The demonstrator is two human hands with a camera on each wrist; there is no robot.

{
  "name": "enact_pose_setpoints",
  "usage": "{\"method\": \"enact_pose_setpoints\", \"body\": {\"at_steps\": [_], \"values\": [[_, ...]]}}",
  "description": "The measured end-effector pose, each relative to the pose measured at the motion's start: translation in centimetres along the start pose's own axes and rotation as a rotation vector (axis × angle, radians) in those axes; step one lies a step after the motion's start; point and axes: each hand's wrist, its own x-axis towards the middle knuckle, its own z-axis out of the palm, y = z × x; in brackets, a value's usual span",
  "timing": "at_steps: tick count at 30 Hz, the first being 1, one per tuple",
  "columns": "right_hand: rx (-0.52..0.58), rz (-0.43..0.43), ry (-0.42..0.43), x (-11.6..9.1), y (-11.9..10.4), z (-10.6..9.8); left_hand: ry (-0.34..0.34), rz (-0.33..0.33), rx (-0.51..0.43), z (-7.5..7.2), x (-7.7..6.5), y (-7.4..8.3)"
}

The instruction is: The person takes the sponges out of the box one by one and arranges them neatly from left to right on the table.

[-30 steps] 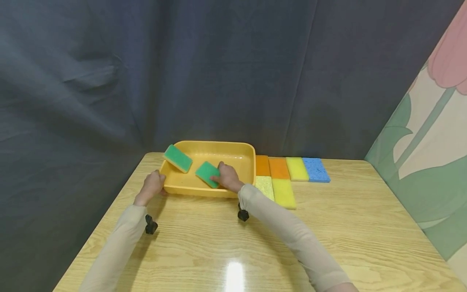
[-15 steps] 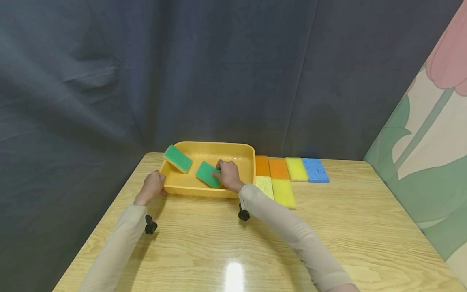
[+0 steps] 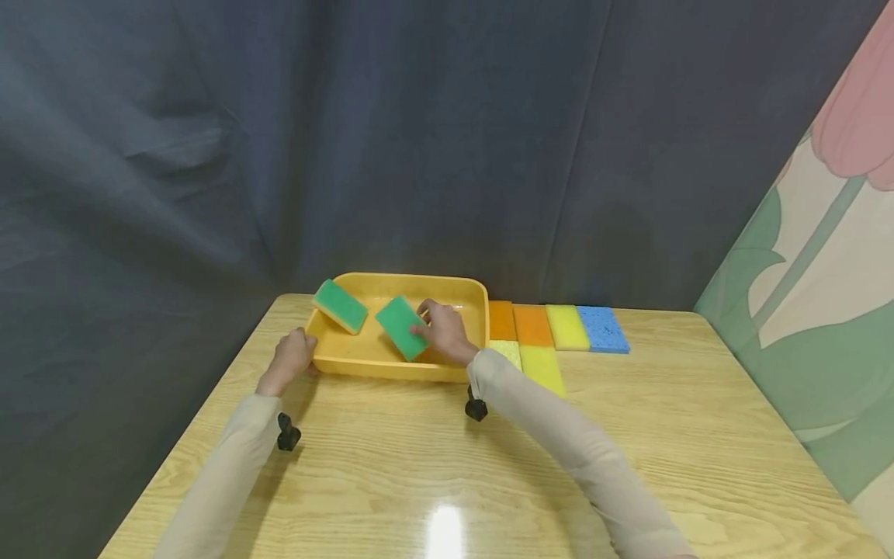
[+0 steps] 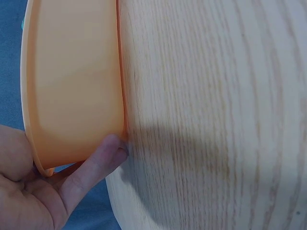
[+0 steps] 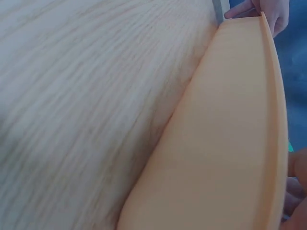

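A yellow plastic basin (image 3: 391,366) sits on the table's far left part. My left hand (image 3: 289,359) grips its near left corner; in the left wrist view the hand (image 4: 53,191) pinches the rim, a finger stretched along the outer wall. Inside the basin my right hand (image 3: 447,332) holds a green-topped sponge (image 3: 398,326) by its right edge, the sponge tilted over the basin floor. Another green-topped sponge (image 3: 340,304) leans on the left rim. Most of the right hand is hidden behind the basin wall (image 5: 230,120) in the right wrist view.
Right of the basin lie flat sponges: orange ones (image 3: 534,324), yellow ones (image 3: 569,326), a pale yellow one (image 3: 508,352) partly behind the right sleeve, and a blue one (image 3: 604,330). A dark curtain (image 3: 447,140) hangs behind the wooden table (image 3: 391,466).
My right hand has lifted and tilted the green-topped sponge, shifting slightly right and up in the head view. My left hand stays on the basin corner.
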Motion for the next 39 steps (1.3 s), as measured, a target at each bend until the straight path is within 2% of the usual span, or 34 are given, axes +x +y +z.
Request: {"method": "enact_pose_setpoints", "body": {"at_steps": [4,11,15,22,29,39], "values": [[-0.014,0.016,-0.002,0.0,0.3,-0.8,0.005,0.004,0.025,-0.1,0.0,0.1],[-0.057,0.010,0.017,-0.3,0.7,-2.4,-0.012,-0.022,0.002,0.0,-0.1,0.0],[-0.077,0.001,0.030,-0.3,0.7,-3.2,-0.001,-0.002,0.021,-0.1,-0.2,0.1],[-0.052,-0.009,0.034,-0.6,0.9,-4.4,0.021,0.047,0.036,-0.4,-0.3,0.3],[-0.060,-0.011,0.067,-0.9,1.2,-6.0,0.007,0.031,0.039,-0.2,-0.2,0.2],[-0.090,-0.007,0.066,-1.2,2.4,-7.2,-0.015,0.030,0.017,-0.3,-0.4,0.2]]}}
